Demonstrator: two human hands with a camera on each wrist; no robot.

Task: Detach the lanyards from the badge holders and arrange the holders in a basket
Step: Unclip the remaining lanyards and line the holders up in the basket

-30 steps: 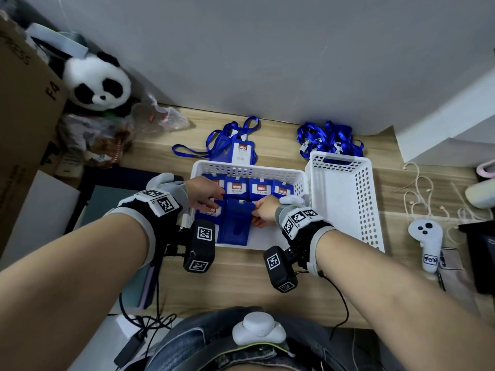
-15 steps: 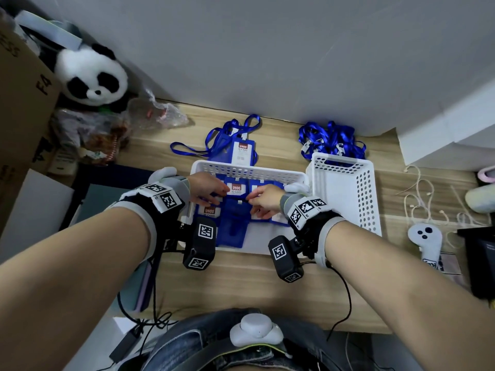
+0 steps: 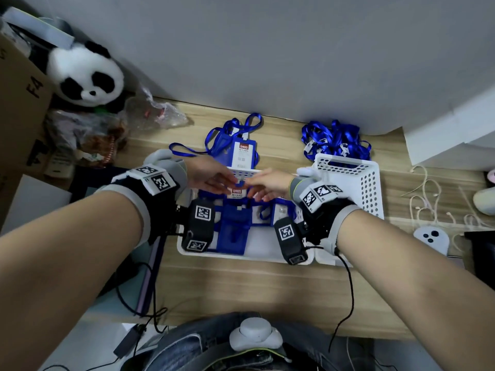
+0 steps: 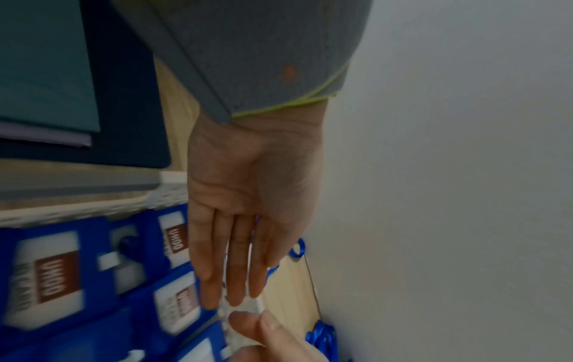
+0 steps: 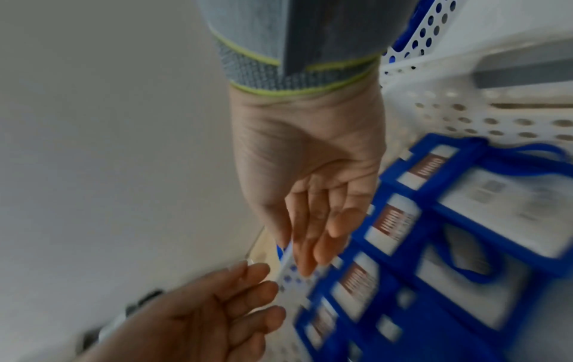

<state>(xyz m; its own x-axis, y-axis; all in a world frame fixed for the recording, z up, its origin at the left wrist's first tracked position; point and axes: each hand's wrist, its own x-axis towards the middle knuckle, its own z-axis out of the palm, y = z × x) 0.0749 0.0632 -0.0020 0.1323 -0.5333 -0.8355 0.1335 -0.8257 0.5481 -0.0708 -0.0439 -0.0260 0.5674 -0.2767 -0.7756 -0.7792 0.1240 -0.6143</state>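
A white basket [image 3: 241, 256] in front of me holds several blue badge holders [image 3: 235, 226], seen close in the wrist views [image 4: 46, 269] [image 5: 465, 220]. Both hands hover over its far rim [image 5: 291, 276], fingertips almost meeting. My left hand [image 3: 222, 180] has straight fingers [image 4: 235, 281] and holds nothing. My right hand [image 3: 257, 183] has relaxed fingers [image 5: 313, 249] just above the rim, also holding nothing. Just behind the basket lies a badge holder [image 3: 242, 153] with its blue lanyard [image 3: 233, 127] attached.
A second white basket [image 3: 372, 188] stands against the first one's right side. A pile of loose blue lanyards [image 3: 334, 140] lies behind it. A plush panda [image 3: 85, 79] and bags sit at the far left, a white controller [image 3: 431, 236] and cables at the right.
Both hands have moved from the holders inside the basket forward to its far rim, and their fingers have straightened out.
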